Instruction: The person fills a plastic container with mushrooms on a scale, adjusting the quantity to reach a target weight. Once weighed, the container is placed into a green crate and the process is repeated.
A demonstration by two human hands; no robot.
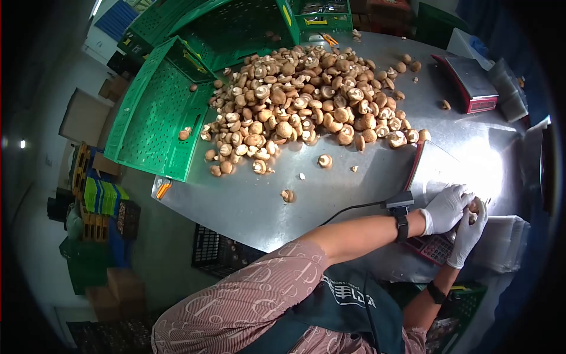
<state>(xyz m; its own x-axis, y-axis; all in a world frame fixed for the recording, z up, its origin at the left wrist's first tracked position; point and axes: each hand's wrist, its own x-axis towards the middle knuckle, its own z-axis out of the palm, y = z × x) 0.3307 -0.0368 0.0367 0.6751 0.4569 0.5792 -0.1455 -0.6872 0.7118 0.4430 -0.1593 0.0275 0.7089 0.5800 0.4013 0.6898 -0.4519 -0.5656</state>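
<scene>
Both my hands wear white gloves and meet over a digital scale (429, 168), whose keypad shows below them. My left hand (446, 209) has its fingers curled in against a brown mushroom (473, 207). On the other side, my right hand (470, 233) closes round the same mushroom, and the fingers partly hide it. A large heap of shiitake mushrooms (295, 97) covers the back of the metal table (242, 203). Two single mushrooms, one (325, 160) nearer the heap and one (288, 196) nearer my arm, lie in front of it.
An open green crate (127, 138) lies tipped at the heap's left. Clear plastic trays (501, 242) are stacked right of my hands. A second scale (471, 82) stands at the back right. Orange-handled snips (163, 189) lie at the left corner. A black crate (206, 251) sits below the table edge.
</scene>
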